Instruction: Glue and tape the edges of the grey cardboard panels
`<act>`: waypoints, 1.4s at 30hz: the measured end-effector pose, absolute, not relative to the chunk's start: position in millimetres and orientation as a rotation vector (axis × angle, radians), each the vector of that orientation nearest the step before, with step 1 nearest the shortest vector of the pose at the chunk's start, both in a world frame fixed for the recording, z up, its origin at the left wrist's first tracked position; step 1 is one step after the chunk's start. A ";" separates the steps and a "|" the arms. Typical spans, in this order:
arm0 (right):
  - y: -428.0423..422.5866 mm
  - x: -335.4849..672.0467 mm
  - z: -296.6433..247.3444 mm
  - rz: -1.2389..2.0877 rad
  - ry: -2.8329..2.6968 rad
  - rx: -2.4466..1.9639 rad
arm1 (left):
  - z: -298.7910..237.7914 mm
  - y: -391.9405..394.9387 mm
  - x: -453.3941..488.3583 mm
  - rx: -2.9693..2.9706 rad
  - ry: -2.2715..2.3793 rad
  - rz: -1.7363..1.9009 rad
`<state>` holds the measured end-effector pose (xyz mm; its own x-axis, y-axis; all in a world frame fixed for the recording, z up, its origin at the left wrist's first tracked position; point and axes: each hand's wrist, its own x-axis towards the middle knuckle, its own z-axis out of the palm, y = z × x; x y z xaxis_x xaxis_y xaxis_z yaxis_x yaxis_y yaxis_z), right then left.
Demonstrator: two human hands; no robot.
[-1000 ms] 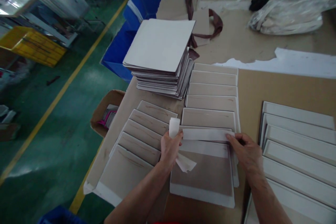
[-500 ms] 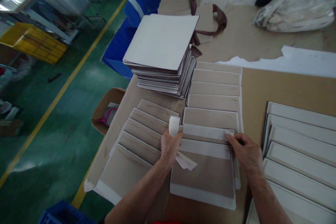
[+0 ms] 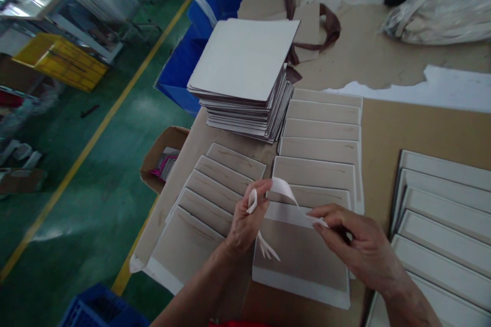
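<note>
Between my two hands a white paper-like strip [image 3: 283, 187] bows upward, above a beige panel with white edge bands [image 3: 303, 253]. My left hand [image 3: 245, 219] is closed on one part of it, with a curled loop of white strip showing at the fingers and loose white tails hanging below the palm. At the other end, my right hand [image 3: 358, 245] pinches the strip between thumb and fingers over the panel's upper right. Behind lies a row of overlapping beige panels [image 3: 314, 171]. To the left is a second overlapping row of panels [image 3: 187, 250] with brownish streaks.
A tall stack of flat boards [image 3: 243, 61] stands at the back. Pale dark-edged panels [image 3: 445, 235] overlap on the right. Beside the table are a blue bin [image 3: 178, 74] and a cardboard box [image 3: 148, 163]. A plastic-wrapped bundle [image 3: 441, 20] lies at the far right.
The strip stretched flat across the panel's top edge has lifted off and now arches between my hands. My right hand has moved left and toward me; the view has shifted slightly.
</note>
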<state>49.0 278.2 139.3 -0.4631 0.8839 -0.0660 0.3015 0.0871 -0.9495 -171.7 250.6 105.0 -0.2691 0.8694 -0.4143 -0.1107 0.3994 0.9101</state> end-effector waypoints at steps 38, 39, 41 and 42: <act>280.0 89.7 55.3 1.085 -1.216 -2.234 | 54.8 274.0 -163.2 0.635 2.117 0.634; 280.8 87.8 57.7 1.078 -1.219 -2.239 | 54.0 274.2 -163.1 0.640 2.121 0.628; 282.0 85.1 61.2 1.072 -1.217 -2.253 | 51.5 273.8 -163.3 0.648 2.128 0.618; 282.4 84.5 61.9 1.072 -1.212 -2.262 | 49.9 273.4 -163.5 0.653 2.130 0.614</act>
